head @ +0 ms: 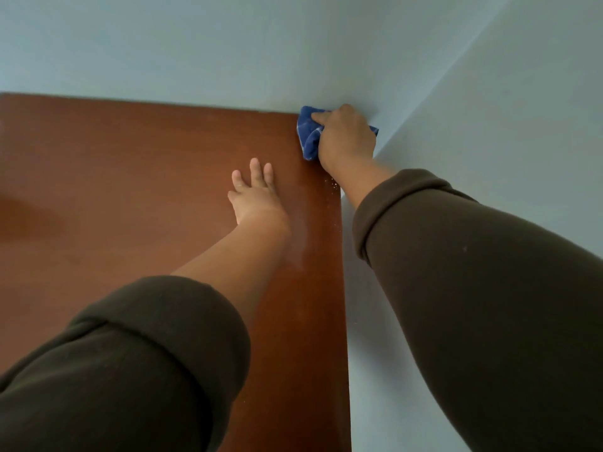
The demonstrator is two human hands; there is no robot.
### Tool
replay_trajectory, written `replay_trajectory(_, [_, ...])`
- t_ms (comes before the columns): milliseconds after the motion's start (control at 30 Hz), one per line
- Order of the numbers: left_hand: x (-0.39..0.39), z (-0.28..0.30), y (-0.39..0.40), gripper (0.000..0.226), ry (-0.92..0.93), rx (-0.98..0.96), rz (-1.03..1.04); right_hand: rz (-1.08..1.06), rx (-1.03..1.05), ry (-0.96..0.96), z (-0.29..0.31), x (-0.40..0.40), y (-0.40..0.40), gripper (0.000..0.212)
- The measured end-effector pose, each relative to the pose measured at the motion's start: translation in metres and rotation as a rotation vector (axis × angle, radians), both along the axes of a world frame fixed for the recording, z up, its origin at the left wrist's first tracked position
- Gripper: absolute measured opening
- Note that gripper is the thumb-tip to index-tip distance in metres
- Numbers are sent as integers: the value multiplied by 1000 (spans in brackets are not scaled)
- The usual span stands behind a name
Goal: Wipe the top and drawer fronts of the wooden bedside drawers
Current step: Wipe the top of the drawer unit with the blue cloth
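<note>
1. The flat reddish-brown wooden top of the bedside drawers (pixel 137 197) is seen from above; it fills the left and centre of the head view.
2. The top's long axis cannot be told, since its left and near ends are cut off by the frame; the visible right edge runs from the near bottom up toward the far corner.
3. The back edge of the top is set against a pale blue-grey wall (pixel 228 44); a second wall of the same colour (pixel 522 109) runs along the right side, just beside the right edge.
4. A crumpled blue cloth with faint white marks (pixel 308 135) is placed at the far right corner of the top, touching both the wood and the back wall.
5. The cloth is bunched, with its longer side running roughly along the right edge of the top.
6. The right hand (pixel 346 138) is closed around the cloth, fingers curled over it, index finger laid along its upper part, and it is pressed into the corner.
7. The left hand (pixel 254 194) is laid flat and open on the top, fingers spread and pointed toward the back wall; nothing is held in it.
8. The left hand is placed near the cloth, on its near left, not touching it.
9. Both forearms are bare below rolled dark brown sleeves (pixel 473 288).
10. A few pale specks (pixel 331 184) are seen on the wood by the right edge, just near the right wrist.
11. The drawer fronts are out of view.
</note>
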State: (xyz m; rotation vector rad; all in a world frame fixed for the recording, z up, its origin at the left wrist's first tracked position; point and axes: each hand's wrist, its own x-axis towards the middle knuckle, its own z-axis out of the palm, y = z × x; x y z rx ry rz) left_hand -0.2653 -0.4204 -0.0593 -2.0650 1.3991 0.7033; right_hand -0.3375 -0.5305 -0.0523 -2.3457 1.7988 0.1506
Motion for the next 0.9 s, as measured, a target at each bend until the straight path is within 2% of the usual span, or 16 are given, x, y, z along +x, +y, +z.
replay_trajectory(133, [2, 4, 1, 107, 22, -21, 3, -23, 38, -83, 1, -8, 10, 36])
replay_trajectory(267, [6, 6, 7, 144, 15, 1, -60, -76, 80, -155, 5, -17, 36, 32])
replay_trajectory(333, [8, 7, 11, 148, 29, -12, -77, -93, 91, -175, 6, -23, 53, 32])
replay_trajectory(500, [16, 9, 29, 135, 75, -94, -114, -94, 112, -185, 5, -38, 100, 33])
replay_trajectory(600, [15, 5, 50, 114, 105, -161, -101, -129, 143, -257, 4, -49, 131, 33])
replay_trajectory(700, [10, 2, 76, 94, 161, -205, -77, -117, 181, -282, 2, -63, 164, 45])
replay_trajectory(900, [-15, -1, 134, 97, 197, -188, -133, -166, 190, -254, 4, -83, 234, 47])
